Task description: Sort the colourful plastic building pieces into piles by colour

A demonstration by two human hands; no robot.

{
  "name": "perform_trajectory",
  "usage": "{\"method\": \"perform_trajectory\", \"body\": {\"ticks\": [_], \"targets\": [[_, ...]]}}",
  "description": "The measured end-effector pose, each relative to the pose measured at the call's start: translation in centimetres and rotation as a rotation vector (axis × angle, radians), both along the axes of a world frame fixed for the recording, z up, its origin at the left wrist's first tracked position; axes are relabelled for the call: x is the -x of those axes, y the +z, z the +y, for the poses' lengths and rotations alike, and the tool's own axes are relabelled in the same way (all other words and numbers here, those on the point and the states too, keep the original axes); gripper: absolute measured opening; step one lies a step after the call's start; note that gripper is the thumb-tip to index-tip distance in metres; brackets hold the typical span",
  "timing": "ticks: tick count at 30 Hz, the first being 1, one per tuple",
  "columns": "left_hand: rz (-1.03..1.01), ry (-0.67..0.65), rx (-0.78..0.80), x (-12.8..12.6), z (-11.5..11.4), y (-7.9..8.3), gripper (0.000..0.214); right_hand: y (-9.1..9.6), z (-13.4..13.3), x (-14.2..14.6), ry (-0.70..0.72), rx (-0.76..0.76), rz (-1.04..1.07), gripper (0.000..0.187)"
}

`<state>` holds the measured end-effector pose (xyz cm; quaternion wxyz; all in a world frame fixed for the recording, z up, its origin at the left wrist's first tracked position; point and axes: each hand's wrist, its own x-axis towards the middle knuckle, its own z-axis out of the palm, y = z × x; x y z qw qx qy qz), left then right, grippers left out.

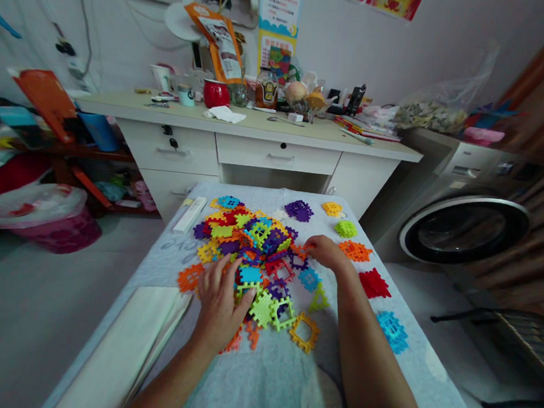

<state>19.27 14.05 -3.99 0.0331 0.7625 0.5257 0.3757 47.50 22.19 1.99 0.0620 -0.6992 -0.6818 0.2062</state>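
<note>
A heap of colourful plastic interlocking tiles (253, 244) lies in the middle of a small table covered with a pale blue cloth (274, 384). My left hand (220, 301) rests flat on the near left side of the heap, fingers stretched out over blue and green tiles. My right hand (325, 253) reaches to the heap's right edge, fingers curled and pinched at an orange tile. Sorted small stacks lie along the right: purple (299, 210), yellow (332, 208), green (345, 228), orange (356, 251), red (374, 283), blue (392, 331).
A white box (190, 214) lies at the table's far left, and a pale folded sheet (128, 344) at the near left. Behind stands a cluttered white desk (276, 156). A washing machine (464, 229) is at the right, a pink bin (40, 214) at the left.
</note>
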Motion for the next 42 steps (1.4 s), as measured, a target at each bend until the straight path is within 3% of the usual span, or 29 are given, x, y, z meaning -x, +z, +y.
{"method": "perform_trajectory", "body": {"ticks": [6,12,16,20,26,31,35,42], "targets": [[0.02,0.007,-0.001,0.1,0.0,-0.2,0.055,0.0,-0.3,-2.4,-0.159,-0.122,0.204,0.023],[0.005,0.005,0.005,0.1,0.1,-0.2,0.054,1.6,-1.4,-7.5,-0.326,-0.255,0.024,0.016],[0.012,0.001,0.02,-0.1,0.0,0.0,0.053,2.1,-2.7,-10.3,-0.327,-0.198,-0.048,0.02],[0.016,0.003,0.007,0.0,-0.1,0.1,0.052,1.7,-3.2,-11.3,-0.286,-0.173,-0.054,0.022],[0.017,0.006,0.006,0.1,0.1,0.0,0.052,1.2,-3.6,-10.4,-0.296,-0.203,-0.165,0.025],[0.033,0.007,0.003,0.1,0.1,-0.1,0.052,1.0,-4.7,-9.0,-0.32,-0.312,-0.196,0.03],[0.041,0.009,0.009,0.0,0.0,0.1,0.052,0.4,-5.8,-6.5,-0.263,-0.341,-0.133,0.028],[0.043,0.0,0.017,0.0,-0.2,0.3,0.052,-1.7,-6.2,-0.8,-0.074,-0.248,-0.08,0.026]]}}
